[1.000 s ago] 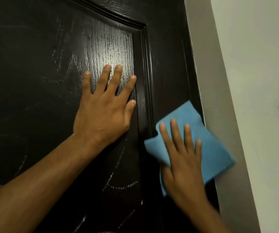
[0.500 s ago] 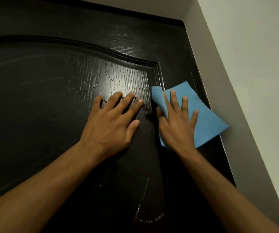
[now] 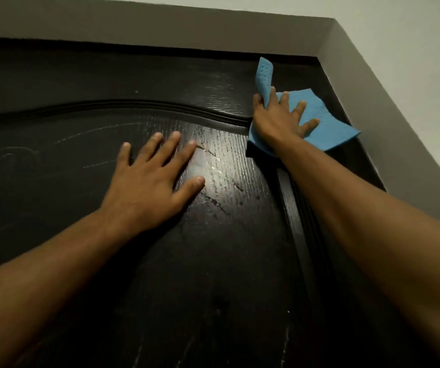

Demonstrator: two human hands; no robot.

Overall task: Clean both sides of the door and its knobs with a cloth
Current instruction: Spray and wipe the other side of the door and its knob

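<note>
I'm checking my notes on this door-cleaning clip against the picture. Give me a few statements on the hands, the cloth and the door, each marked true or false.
1. The right hand presses a blue cloth against the door. True.
2. The left hand grips a door knob. False: it lies flat on the panel, and no knob is in view.
3. The cloth is near the door's top right corner. True.
4. The cloth lies wholly flat. False: one end sticks up past the fingers.

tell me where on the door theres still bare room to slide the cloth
Free: the top strip of the door left of the cloth, and the panel left of the left hand. Crowded: the top right corner, where the right hand presses the cloth.
</note>
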